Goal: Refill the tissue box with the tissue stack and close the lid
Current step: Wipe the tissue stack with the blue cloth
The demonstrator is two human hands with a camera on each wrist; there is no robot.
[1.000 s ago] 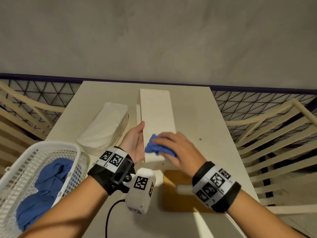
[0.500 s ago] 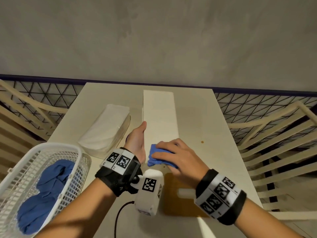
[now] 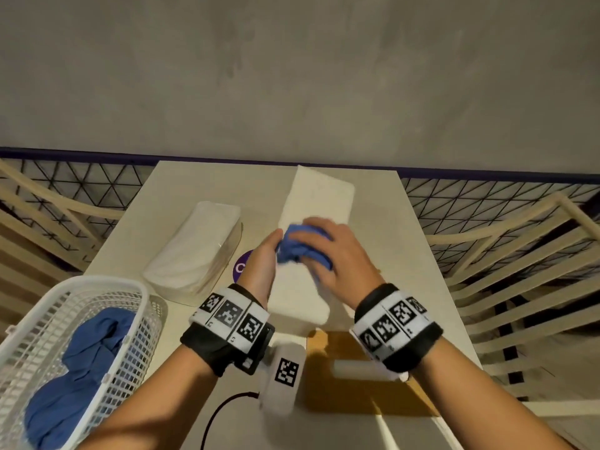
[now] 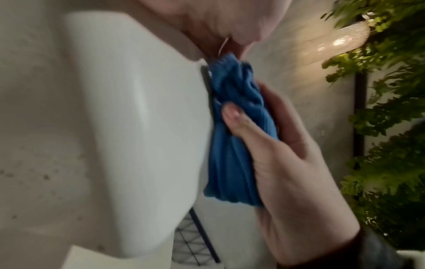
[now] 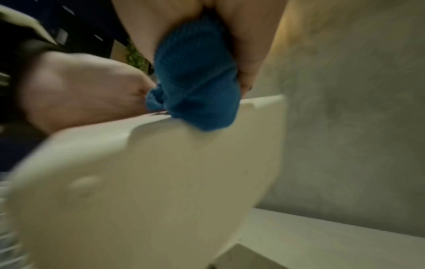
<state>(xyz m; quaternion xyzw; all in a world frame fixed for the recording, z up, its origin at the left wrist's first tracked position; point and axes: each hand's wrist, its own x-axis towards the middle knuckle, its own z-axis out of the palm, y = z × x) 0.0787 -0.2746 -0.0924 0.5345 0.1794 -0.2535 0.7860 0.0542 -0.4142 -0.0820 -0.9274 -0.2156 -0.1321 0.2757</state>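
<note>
One tissue box (image 3: 311,222) now tilted up off the table, my left hand (image 3: 261,271) flat-fingered alongside, my right hand (image 3: 337,254) clutching one blue cloth (image 3: 297,250), one tissue stack (image 3: 194,248) aside.

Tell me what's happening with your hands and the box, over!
Left hand steadies white tissue box, tilted. Right hand grips blue cloth against it. Tissue stack waits on table, unloaded.

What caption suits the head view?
Right hand wipes white box with blue cloth; left hand steadies it.
</note>
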